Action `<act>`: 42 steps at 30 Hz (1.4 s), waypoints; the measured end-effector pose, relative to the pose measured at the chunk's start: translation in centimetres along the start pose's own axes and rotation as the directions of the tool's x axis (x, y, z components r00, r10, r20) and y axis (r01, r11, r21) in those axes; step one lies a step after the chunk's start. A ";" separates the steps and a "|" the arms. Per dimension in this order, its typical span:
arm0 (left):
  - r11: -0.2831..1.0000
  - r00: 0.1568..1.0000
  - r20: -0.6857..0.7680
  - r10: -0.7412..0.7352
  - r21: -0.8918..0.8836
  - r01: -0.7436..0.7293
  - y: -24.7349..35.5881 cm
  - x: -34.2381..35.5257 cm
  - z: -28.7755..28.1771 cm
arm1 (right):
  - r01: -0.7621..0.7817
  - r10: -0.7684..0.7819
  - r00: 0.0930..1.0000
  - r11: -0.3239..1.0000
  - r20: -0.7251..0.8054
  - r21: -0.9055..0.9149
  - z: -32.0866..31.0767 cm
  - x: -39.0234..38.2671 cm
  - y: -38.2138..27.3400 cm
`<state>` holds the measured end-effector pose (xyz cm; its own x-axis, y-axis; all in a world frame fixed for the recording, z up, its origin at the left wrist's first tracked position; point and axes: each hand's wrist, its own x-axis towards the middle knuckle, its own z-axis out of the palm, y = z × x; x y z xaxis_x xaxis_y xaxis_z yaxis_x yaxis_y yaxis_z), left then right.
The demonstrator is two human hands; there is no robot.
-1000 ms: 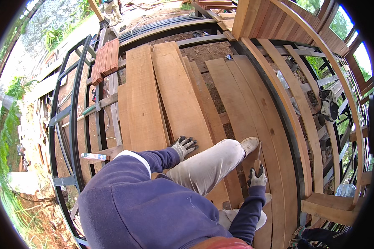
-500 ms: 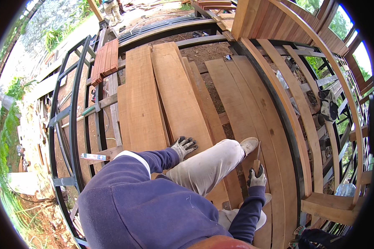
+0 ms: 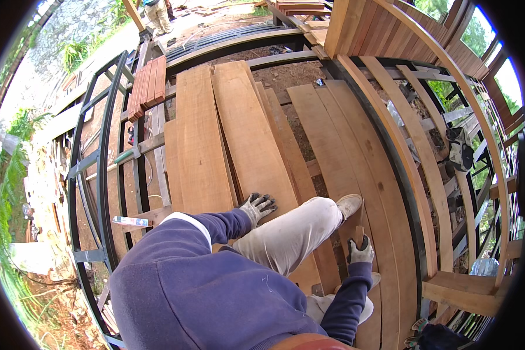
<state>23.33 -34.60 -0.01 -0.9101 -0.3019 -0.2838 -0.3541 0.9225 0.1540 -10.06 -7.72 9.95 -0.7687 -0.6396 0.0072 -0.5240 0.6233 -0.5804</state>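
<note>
My left hand (image 3: 258, 208), in a grey glove with dark fingertips, lies flat with spread fingers on a wide wooden board (image 3: 254, 134). Closed round a wooden-handled tool (image 3: 360, 233) is my gloved right hand (image 3: 361, 251). A thin blade seems to point away from its handle, past my shoe (image 3: 349, 206); I cannot make out what kind of tool it is. Beneath that hand runs a long floor plank (image 3: 356, 157), with a narrow seam beside another plank. My bent knee is between both hands.
Gaps between the boards show soil below. Left stands a black metal frame (image 3: 102, 169), near a stack of reddish slats (image 3: 148, 87). A tube (image 3: 131, 221) rests by my left elbow. On the right are a dark beam and a curved wooden rail (image 3: 478, 105). A person (image 3: 156, 16) stands far back.
My right hand and the tool have shifted very slightly toward me. The left hand stays on the board. Far back, the person has moved a little.
</note>
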 end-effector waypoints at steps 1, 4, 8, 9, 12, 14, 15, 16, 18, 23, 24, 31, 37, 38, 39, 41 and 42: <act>1.000 1.000 0.004 -0.003 0.001 0.003 0.0 -0.1 -0.1 | -0.078 0.077 0.995 0.997 0.066 0.019 -0.3 0.0 -0.5; 0.999 1.000 -0.031 0.006 0.032 -0.005 -0.2 -0.2 0.7 | -0.090 0.090 0.994 0.996 0.069 0.006 -0.4 0.0 -0.7; 1.000 0.999 -0.043 0.002 0.021 -0.001 -0.1 -0.2 0.5 | -0.219 0.211 0.971 0.974 0.110 0.062 0.3 0.2 0.4; 1.000 0.999 -0.042 -0.001 0.019 0.002 -0.1 -0.3 0.5 | -0.225 0.218 0.970 0.973 0.110 0.057 0.5 0.2 0.7; 1.000 1.000 0.009 -0.011 -0.027 0.011 0.3 -0.3 -0.8 | -0.237 0.230 0.968 0.969 0.103 0.067 0.9 0.3 1.6; 0.999 0.999 0.033 -0.018 -0.042 0.020 0.3 -0.4 -1.3 | -0.238 0.230 0.968 0.968 0.103 0.078 1.2 0.3 2.0; 0.999 0.999 0.031 -0.019 -0.036 0.020 0.3 -0.3 -1.1 | -0.239 0.230 0.968 0.968 0.102 0.080 1.3 0.3 2.2; 0.999 0.999 0.030 -0.021 -0.031 0.022 0.3 -0.3 -0.9 | -0.239 0.230 0.968 0.968 0.103 0.083 1.3 0.3 2.2; 0.999 0.999 0.043 -0.024 -0.040 0.026 0.3 -0.3 -1.2 | -0.240 0.230 0.967 0.967 0.105 0.088 1.3 0.3 2.1; 0.998 0.998 0.052 -0.021 -0.053 0.024 0.4 -0.5 -1.7 | -0.147 0.143 0.989 0.986 0.043 0.083 1.5 0.2 2.7; 0.999 0.999 0.050 -0.017 -0.048 0.019 0.4 -0.4 -1.6 | -0.052 0.054 0.998 0.995 -0.019 0.087 2.1 0.3 3.7; 0.997 0.998 0.059 -0.033 -0.070 0.037 0.7 -0.4 -1.9 | 0.034 -0.025 0.996 0.995 -0.089 0.095 3.1 0.3 5.3; 0.997 1.000 0.010 -0.027 -0.065 0.028 0.4 -0.6 -1.1 | -0.212 0.205 0.974 0.975 0.095 0.068 1.6 0.4 2.9; 0.998 1.000 0.009 -0.026 -0.062 0.026 0.4 -0.5 -1.1 | -0.167 0.163 0.985 0.983 0.059 0.079 2.1 0.4 3.8; 0.998 1.000 0.008 -0.024 -0.060 0.025 0.4 -0.4 -1.0 | -0.061 0.063 0.998 0.994 -0.020 0.094 2.8 0.3 4.6; 0.999 1.000 0.015 -0.025 -0.048 0.025 0.4 -0.3 -0.8 | 0.032 -0.023 0.996 0.994 -0.088 0.106 3.8 0.4 6.1; 0.999 1.000 0.021 -0.023 -0.037 0.024 0.3 -0.2 -0.8 | 0.018 -0.009 0.997 0.993 -0.081 0.113 4.0 0.5 6.8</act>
<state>23.18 -34.44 0.82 -0.8971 -0.3182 -0.3067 -0.3835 0.9054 0.1823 -12.50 -5.59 2.75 -0.7911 -0.6067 0.0778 -0.4928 0.5569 -0.6686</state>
